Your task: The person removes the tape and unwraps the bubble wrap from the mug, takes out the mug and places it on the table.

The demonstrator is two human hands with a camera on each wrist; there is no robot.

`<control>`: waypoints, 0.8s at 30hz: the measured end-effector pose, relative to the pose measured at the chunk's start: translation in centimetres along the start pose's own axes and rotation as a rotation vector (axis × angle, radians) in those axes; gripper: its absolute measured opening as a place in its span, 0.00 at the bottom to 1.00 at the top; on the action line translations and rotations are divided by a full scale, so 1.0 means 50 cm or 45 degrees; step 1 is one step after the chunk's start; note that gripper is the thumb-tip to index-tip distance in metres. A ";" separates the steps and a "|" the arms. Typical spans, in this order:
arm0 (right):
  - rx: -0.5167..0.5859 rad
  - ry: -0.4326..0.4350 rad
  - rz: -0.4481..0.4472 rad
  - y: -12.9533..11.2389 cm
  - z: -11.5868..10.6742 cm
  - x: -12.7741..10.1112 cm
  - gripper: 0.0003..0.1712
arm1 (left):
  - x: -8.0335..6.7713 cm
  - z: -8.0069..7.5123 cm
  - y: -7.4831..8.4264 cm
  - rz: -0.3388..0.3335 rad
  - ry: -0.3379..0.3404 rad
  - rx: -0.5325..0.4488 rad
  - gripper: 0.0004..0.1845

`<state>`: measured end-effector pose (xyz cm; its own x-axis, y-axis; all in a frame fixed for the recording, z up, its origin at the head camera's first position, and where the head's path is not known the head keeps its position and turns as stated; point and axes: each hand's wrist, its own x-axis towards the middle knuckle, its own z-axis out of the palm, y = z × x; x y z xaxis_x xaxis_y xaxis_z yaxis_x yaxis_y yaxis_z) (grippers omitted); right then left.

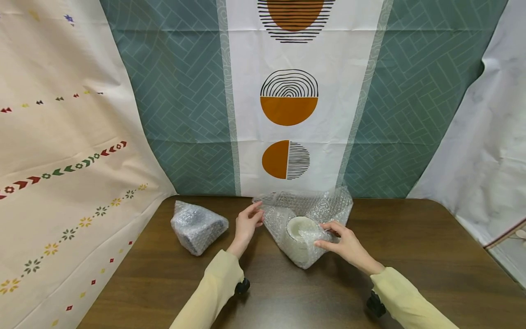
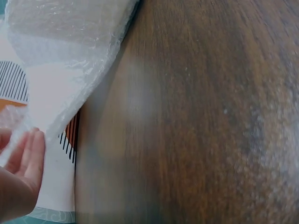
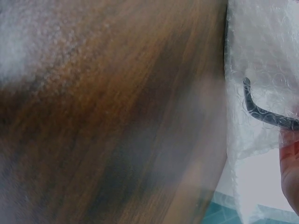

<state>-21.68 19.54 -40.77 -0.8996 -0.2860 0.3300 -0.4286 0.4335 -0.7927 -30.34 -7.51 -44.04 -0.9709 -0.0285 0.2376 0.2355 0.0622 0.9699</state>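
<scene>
A pale mug (image 1: pixel 302 226) with a dark rim stands on a sheet of bubble wrap (image 1: pixel 330 205), part of which is folded up over its front and right side. Through the plastic, the right wrist view shows a dark curved handle (image 3: pixel 264 114). My right hand (image 1: pixel 343 242) grips the mug's right side through the wrap, thumb at the front and fingers by the rim. My left hand (image 1: pixel 246 226) touches the sheet's left edge with fairly straight fingers. In the left wrist view these fingers (image 2: pixel 32 156) lie against the raised edge.
To the left on the brown wooden table (image 1: pixel 279 297) lies another bundle in bubble wrap (image 1: pixel 199 226), its contents blurred by the plastic. A patterned cloth (image 1: pixel 287 160) hangs right behind the table's back edge. Pale cloths hang at both sides.
</scene>
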 end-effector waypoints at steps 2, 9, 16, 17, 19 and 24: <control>0.005 0.000 0.001 0.001 0.000 -0.001 0.21 | 0.003 0.001 -0.008 -0.042 0.002 0.058 0.21; -0.005 -0.005 0.014 -0.002 -0.001 -0.001 0.21 | 0.002 0.011 -0.007 -0.181 -0.060 0.240 0.27; -0.014 -0.003 -0.012 0.004 0.000 -0.001 0.21 | 0.000 0.018 -0.006 -0.202 -0.176 0.362 0.28; -0.010 -0.001 -0.015 0.011 0.001 0.000 0.21 | 0.000 0.018 -0.007 -0.204 -0.177 0.369 0.28; -0.018 0.004 -0.017 0.029 0.002 0.001 0.21 | 0.000 0.017 -0.009 -0.205 -0.168 0.365 0.30; -0.027 0.003 -0.001 0.070 0.005 0.006 0.22 | 0.000 0.015 -0.004 -0.247 -0.133 0.335 0.34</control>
<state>-23.43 20.75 -43.57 -0.8994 -0.2846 0.3317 -0.4310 0.4513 -0.7814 -30.40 -6.76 -44.27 -0.9989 0.0367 0.0302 0.0404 0.3212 0.9462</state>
